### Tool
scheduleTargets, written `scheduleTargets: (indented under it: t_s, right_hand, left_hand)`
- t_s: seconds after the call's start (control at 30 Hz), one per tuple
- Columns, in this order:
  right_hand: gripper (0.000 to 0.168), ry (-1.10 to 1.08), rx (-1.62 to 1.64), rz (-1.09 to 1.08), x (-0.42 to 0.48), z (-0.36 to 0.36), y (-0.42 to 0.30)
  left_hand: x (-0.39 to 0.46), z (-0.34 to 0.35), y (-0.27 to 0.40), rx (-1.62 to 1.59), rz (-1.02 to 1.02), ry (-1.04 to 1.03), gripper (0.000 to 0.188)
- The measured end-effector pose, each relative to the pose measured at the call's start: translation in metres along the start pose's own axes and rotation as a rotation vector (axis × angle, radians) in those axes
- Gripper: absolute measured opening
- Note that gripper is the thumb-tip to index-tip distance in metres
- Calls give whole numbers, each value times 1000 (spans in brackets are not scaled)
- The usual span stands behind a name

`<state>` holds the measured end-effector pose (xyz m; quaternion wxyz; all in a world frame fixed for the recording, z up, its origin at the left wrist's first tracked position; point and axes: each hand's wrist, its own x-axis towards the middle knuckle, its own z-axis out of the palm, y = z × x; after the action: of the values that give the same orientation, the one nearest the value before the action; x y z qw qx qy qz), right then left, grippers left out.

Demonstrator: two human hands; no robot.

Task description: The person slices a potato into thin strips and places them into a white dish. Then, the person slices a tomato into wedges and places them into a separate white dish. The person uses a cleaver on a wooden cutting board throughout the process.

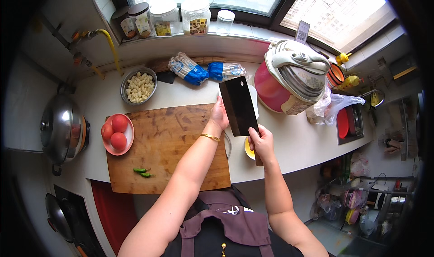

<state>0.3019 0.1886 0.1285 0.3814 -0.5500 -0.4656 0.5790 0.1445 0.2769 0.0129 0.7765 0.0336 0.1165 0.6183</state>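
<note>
My right hand (261, 142) grips the handle of a black cleaver (239, 107), its broad blade raised above the counter to the right of the wooden cutting board (162, 138). My left hand (219, 113) is beside the blade's left edge; the blade may hide some fingers, so I cannot tell whether it touches or holds anything. Small green peppers (145, 173) lie near the board's front edge. On the board's left side, tomatoes (118, 141) sit on a pink-rimmed plate (131, 129). Partly behind my right hand is a yellow round item (249, 148).
Behind the board stand a metal bowl (155, 90) of peeled garlic cloves (139, 87) and bagged goods (191, 70). A pink electric pressure cooker (271, 84) stands right, near plastic bags (334, 106). A lidded wok (59, 124) is at far left. Jars (196, 17) line the windowsill.
</note>
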Motion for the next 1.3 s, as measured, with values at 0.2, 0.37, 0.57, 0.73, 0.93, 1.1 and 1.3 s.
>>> scheduleTargets:
  t_s: [0.2, 0.37, 0.57, 0.73, 0.93, 1.1, 1.3]
  right_hand:
    - [24, 70, -38, 33, 18, -10, 8]
    - [29, 251, -174, -50, 12, -26, 16]
    - [30, 316, -165, -91, 11, -22, 20]
    - [31, 343, -212, -85, 11, -22, 27]
    - [29, 332, -203, -100, 12, -14, 32]
    - [31, 322, -220, -98, 7, 0, 29]
    - [23, 292, -134, -61, -8, 15, 31]
  left_hand:
    - [15, -8, -7, 539, 19, 119, 72]
    - [14, -7, -12, 1399, 266, 295, 55]
    - [10, 25, 3, 2148, 97, 171, 37]
    - [1, 36, 13, 2324, 212, 108, 44]
    - [14, 12, 38, 1946, 7, 115, 72]
    - [0, -5, 40, 1961, 321, -12, 69]
    - [-22, -3, 56, 1515, 83, 91, 56]
